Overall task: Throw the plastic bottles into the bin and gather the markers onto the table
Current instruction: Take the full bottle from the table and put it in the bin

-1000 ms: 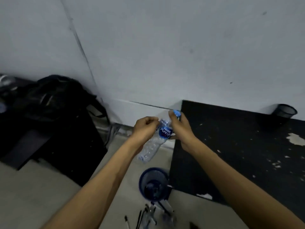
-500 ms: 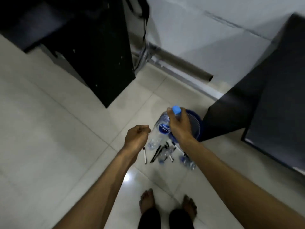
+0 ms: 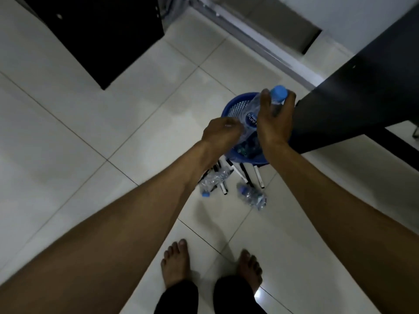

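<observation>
At the far left, a black cabinet (image 3: 99, 30) stands on the pale tiled floor (image 3: 68, 132), its corner reaching toward the middle of the tiles. The left hand (image 3: 221, 134) is curled with its fingers drawn together; its fingertips lie against the lower, crumpled part of the held bottle (image 3: 250, 118), though whether they actually pinch the plastic is hard to tell. Below that forearm, a crushed bottle (image 3: 214, 180) with a blue cap lies on the floor beside several markers (image 3: 238, 172), white and black, which fan out from just under the near rim of the blue bin (image 3: 235, 106). A second crushed bottle (image 3: 251, 196) lies just right of the markers, nearer the bare feet (image 3: 174, 261).

The held bottle is clear, with a blue label and blue cap, tilted cap-up directly over the bin's open mouth. The right hand (image 3: 273, 123) wraps around its neck and shoulder, thumb on one side and fingers on the other. More clear plastic shows inside the bin. The bin stands against the near corner of the dark table (image 3: 362, 87), which fills the right side.
</observation>
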